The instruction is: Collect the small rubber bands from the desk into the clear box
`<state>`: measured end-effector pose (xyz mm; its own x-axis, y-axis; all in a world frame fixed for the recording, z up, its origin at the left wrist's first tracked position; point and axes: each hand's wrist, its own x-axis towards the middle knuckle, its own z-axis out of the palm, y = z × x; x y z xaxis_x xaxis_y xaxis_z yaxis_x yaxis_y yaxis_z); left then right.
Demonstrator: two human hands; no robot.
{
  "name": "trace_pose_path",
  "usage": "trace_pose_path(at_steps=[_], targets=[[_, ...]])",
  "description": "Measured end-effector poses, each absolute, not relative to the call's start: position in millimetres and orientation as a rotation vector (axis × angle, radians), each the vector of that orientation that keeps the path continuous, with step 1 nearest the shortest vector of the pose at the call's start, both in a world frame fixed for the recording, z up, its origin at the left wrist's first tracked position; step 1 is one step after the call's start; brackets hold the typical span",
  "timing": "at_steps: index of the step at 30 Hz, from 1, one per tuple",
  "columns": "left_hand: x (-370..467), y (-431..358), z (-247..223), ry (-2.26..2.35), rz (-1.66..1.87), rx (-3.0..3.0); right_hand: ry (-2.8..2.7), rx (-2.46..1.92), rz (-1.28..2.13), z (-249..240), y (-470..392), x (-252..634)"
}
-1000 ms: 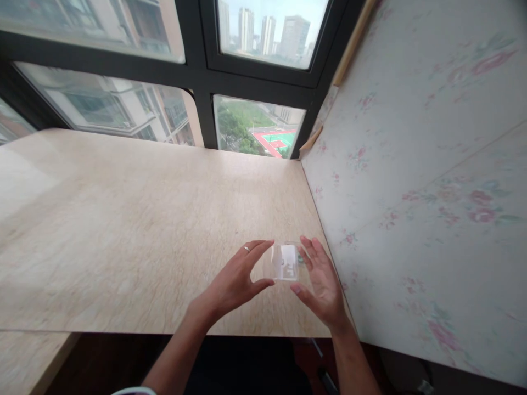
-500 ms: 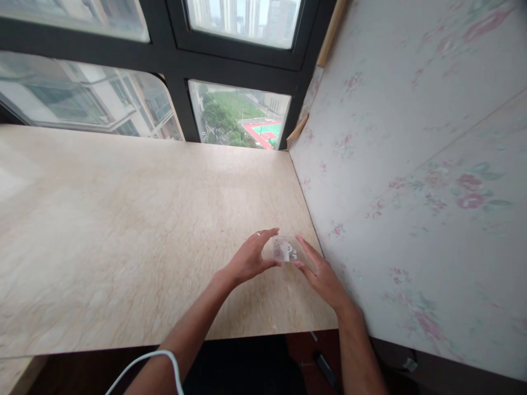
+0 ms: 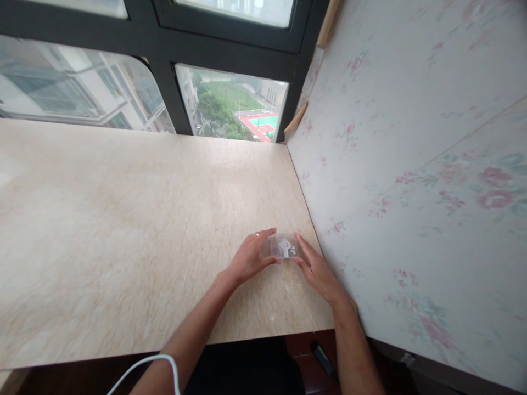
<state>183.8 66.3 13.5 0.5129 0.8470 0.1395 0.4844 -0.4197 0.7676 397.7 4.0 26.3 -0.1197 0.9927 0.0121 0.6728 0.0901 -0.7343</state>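
A small clear plastic box with white and dark print on it is between my two hands, over the stone ledge near the wall. My left hand is curved round its left end, fingers along the far side and thumb along the near side. From the other end, my right hand grips the box with the fingertips and thumb. A ring shows on a finger of my left hand. What the box contains, if anything, is hard to make out.
The beige marbled ledge stretches far to the left. A flower-patterned wall stands close on the right, and dark-framed windows rise behind. A white cable crosses my left forearm. Below the ledge's front edge lies a dark object.
My right hand has come in closer round the right end of the box. The box sits deeper in my left hand's grasp. The view has tilted slightly downward.
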Motion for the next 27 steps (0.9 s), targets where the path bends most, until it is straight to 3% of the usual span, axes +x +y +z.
trace_pose_path(at_steps=[27], targets=[[175.8,69.2,18.7,0.929,0.736,2.034,-1.977,-1.625,0.772,33.4,9.1,396.5]])
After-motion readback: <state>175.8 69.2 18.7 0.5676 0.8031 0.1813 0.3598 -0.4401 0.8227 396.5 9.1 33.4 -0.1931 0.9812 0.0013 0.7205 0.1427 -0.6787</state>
